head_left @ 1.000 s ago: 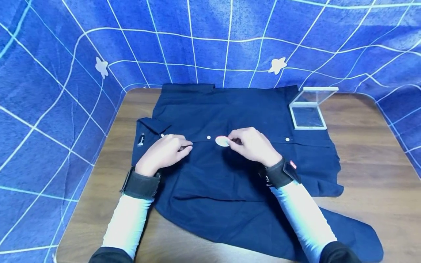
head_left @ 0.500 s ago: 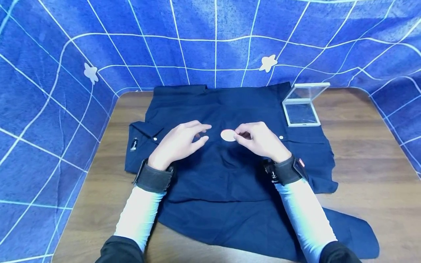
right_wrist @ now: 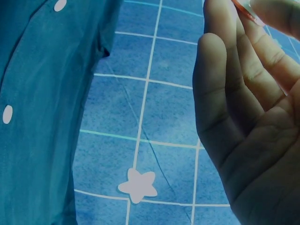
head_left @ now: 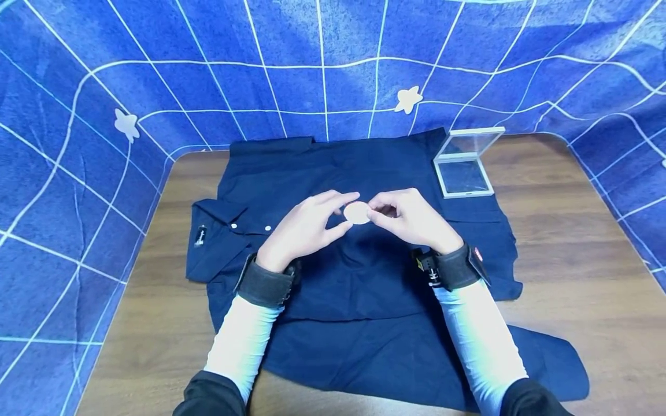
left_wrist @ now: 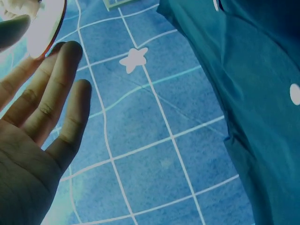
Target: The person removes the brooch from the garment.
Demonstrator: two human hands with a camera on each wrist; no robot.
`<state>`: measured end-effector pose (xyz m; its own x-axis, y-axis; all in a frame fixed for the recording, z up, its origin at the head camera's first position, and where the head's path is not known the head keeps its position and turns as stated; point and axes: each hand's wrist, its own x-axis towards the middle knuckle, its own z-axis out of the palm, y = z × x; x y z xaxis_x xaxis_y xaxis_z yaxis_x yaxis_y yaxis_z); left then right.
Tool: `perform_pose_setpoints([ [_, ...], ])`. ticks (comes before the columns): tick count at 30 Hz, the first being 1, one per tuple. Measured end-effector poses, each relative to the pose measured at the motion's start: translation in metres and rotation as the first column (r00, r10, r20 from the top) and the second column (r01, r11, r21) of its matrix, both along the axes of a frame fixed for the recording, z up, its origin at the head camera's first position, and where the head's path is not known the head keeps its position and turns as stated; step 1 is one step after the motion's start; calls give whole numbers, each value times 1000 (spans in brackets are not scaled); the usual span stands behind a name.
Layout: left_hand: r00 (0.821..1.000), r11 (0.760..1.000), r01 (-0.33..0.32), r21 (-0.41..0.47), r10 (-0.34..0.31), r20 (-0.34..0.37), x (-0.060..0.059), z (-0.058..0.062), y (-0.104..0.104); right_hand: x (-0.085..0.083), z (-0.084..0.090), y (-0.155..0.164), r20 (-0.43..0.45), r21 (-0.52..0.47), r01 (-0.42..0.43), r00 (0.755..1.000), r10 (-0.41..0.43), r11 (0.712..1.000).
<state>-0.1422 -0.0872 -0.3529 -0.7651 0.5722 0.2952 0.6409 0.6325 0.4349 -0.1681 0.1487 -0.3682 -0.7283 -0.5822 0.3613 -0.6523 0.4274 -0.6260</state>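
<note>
A dark blue button-front shirt (head_left: 333,289) lies spread on the table, its collar (head_left: 224,211) at the left. Above it my right hand (head_left: 411,216) pinches the right edge of a thin, round white disc (head_left: 356,212) with a reddish rim. My left hand (head_left: 307,228) reaches to the disc's left side, index finger along the top and thumb at the lower left. In the left wrist view, that hand's long fingers (left_wrist: 47,103) are nearly straight beside the disc (left_wrist: 47,28); firm contact is unclear. In the right wrist view, little of the disc shows.
A white-framed clear case (head_left: 465,167) stands with its lid raised at the shirt's upper right. Brown wooden table (head_left: 562,231) shows around the shirt. Blue cloth (head_left: 291,46) with white lines and stars rises behind and at the sides.
My left hand has left the shirt front near the collar and moved right to the disc. My right hand has kept its pinch on the disc. The whole view has shifted.
</note>
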Motion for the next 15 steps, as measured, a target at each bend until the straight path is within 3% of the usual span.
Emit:
perform_pose_setpoints([
  [8, 998, 997, -12, 76, 17, -68, 6, -9, 2, 2, 2, -1, 59, 19, -37, 998, 36, 999],
  [15, 998, 994, 0, 107, 8, -69, 3, -9, 3, 2, 3, -1, 74, 17, -40, 997, 38, 999],
])
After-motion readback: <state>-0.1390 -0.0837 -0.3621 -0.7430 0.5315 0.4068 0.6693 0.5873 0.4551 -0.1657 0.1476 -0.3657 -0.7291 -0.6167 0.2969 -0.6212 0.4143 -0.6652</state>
